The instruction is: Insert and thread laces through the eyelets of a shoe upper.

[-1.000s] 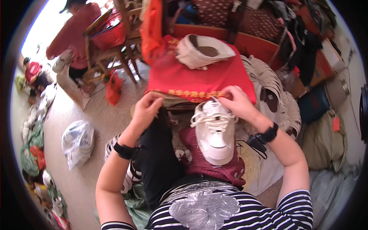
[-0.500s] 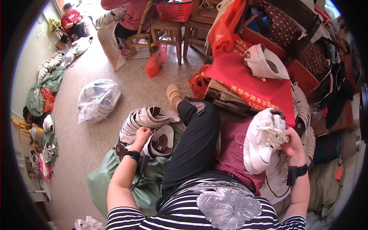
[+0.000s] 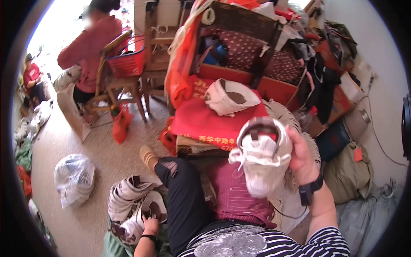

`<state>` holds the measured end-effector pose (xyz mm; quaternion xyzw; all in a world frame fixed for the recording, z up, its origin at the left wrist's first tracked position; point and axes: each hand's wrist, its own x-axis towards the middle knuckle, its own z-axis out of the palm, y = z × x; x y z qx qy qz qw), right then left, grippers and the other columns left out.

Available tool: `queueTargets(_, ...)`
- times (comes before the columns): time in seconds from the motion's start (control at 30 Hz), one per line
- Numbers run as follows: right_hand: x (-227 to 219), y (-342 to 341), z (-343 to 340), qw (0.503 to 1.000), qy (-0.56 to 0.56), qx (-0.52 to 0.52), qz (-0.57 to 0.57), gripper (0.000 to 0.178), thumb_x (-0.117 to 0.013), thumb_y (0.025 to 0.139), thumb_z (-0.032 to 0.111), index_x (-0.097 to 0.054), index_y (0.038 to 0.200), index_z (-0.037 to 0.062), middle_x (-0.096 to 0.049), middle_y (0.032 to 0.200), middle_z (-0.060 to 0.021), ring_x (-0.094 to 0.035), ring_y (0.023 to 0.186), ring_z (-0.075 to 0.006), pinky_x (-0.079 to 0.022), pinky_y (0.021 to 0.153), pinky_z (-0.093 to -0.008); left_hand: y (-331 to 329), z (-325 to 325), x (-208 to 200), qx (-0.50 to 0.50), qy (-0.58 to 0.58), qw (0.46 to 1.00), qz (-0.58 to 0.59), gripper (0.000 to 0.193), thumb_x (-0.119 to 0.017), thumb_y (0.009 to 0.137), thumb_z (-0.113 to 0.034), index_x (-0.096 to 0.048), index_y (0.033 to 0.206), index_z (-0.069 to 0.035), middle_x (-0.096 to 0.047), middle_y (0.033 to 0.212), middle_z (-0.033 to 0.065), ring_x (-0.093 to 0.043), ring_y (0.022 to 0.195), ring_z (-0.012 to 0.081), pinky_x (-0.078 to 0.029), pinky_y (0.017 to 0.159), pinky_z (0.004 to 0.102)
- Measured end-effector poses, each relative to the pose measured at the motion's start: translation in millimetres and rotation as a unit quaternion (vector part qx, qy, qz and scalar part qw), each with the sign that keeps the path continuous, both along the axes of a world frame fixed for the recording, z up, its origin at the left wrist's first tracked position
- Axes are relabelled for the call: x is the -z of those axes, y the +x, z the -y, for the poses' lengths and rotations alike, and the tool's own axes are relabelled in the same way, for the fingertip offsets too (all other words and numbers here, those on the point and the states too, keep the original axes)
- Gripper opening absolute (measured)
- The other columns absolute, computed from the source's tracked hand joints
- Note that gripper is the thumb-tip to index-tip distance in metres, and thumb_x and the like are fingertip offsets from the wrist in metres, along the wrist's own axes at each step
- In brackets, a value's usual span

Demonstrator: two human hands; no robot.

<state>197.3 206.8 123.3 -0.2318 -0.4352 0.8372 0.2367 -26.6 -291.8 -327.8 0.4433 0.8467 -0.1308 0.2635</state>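
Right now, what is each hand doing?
Left hand: reaching into the pile of shoes; grip cannot be told.
Right hand: closed on a white sneaker.

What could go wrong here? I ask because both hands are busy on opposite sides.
The right hand holds the white sneaker up by one side; its loose laces hang, so it might slip or snag. The left hand reaches low into the pile of shoes at the view's edge, so it may grab blindly or topple the pile.

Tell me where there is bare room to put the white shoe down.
Bare floor lies between the clear plastic bag, the wooden chair and the shoe pile. The red cloth has some room beside another shoe upper. Right side is crowded.
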Motion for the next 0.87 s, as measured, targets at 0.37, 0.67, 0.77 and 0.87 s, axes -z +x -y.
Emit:
queueTargets(0.37, 8.3, -126.9, -102.3, 0.487, 0.825, 0.266, 0.109, 0.020, -0.076, 0.074, 0.015, -0.062, 0.085, 0.0048, -0.060, 0.087, -0.0126, -0.057, 0.083, -0.0359, -0.046, 0.072, -0.0477, -32.3, -15.8, -156.6, -0.460, 0.456, 0.689, 0.327, 0.017, -0.063, 0.093, -0.014, -0.067, 0.096, 0.002, -0.070, 0.087, 0.0046, -0.064, 0.076, 0.0126, -0.051, 0.070, 0.0286)
queueTargets(0.67, 79.6, -152.7, -134.8, 0.703, 0.692, 0.075, 0.147, 0.034, -0.068, 0.087, 0.035, -0.070, 0.098, 0.0030, -0.065, 0.092, -0.0197, -0.061, 0.095, -0.0395, -0.049, 0.086, -0.0460, -18.1, -27.6, -409.4, -0.334, 0.727, 0.454, 0.392, 0.032, -0.056, 0.097, -0.012, -0.057, 0.123, 0.007, -0.067, 0.116, 0.0152, -0.066, 0.105, 0.0218, -0.053, 0.091, 0.0349)
queueTargets(0.77, 69.1, -136.3, -105.2, 0.614, 0.758, 0.167, 0.141, 0.046, -0.076, 0.079, 0.026, -0.061, 0.113, 0.0009, -0.060, 0.111, -0.0208, -0.057, 0.108, -0.0384, -0.046, 0.094, -0.0458, -22.7, -48.3, -439.8, -0.303, 0.726, 0.458, 0.415, 0.033, -0.054, 0.100, -0.016, -0.056, 0.128, 0.003, -0.063, 0.125, 0.0141, -0.062, 0.114, 0.0230, -0.048, 0.100, 0.0379)
queueTargets(0.87, 52.1, -114.0, -58.6, 0.612, 0.773, 0.155, 0.063, 0.058, -0.079, 0.075, 0.023, -0.054, 0.124, 0.0029, -0.055, 0.120, -0.0193, -0.053, 0.115, -0.0359, -0.042, 0.103, -0.0437, -14.6, -86.1, -456.0, -0.182, 0.741, 0.488, 0.424, 0.058, -0.069, 0.092, -0.022, -0.048, 0.141, 0.002, -0.052, 0.141, 0.0179, -0.048, 0.132, 0.0283, -0.032, 0.116, 0.0412)
